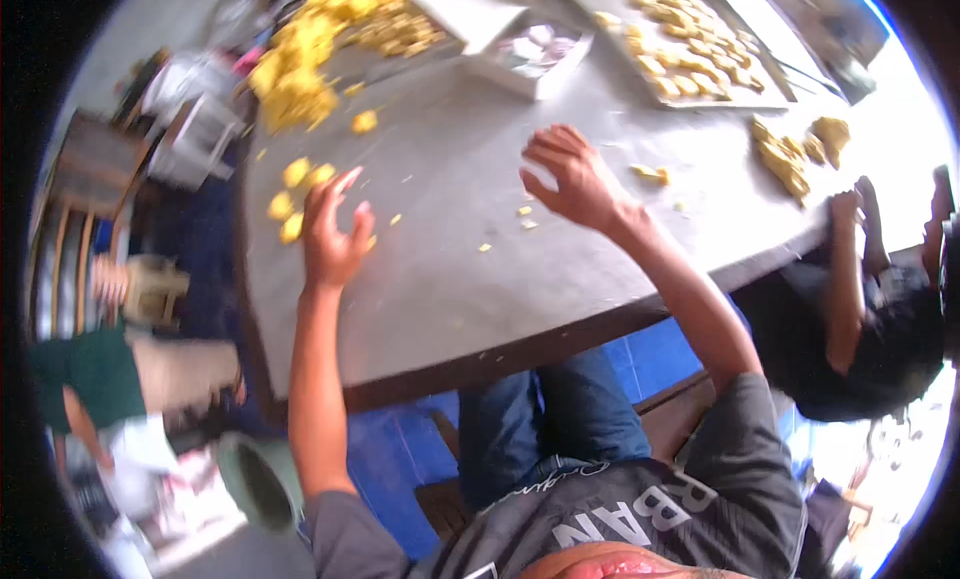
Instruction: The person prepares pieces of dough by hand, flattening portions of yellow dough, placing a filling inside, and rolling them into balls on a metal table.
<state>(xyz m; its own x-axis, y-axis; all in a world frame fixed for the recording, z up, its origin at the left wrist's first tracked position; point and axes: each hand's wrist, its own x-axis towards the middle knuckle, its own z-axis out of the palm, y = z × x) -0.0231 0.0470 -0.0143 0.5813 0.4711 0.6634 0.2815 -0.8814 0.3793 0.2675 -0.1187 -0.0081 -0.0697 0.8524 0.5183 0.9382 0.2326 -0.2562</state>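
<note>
The metal worktable is spread with yellow dough, and nothing is seen to be gripped by either hand. The left hand is held loosely curled over the table's left part, its thumb parted from the fingers and the space between left unfilled. A cluster of small yellow dough lumps is found just beyond and to the left of its fingertips—whether the nearest lump is touched cannot be told. The right hand is spread with its palm turned down, its grip released; a short dough piece is seen on the tabletop to its right, apart from it. Small yellow scraps are scattered between the hands.

At the far left, a large mass of yellow dough is heaped. A white box with pale contents is placed at the far middle, and, to its right, a baking tray is filled with shaped dough pieces. Larger dough chunks are laid near the right edge—close to a co-worker's hand.
</note>
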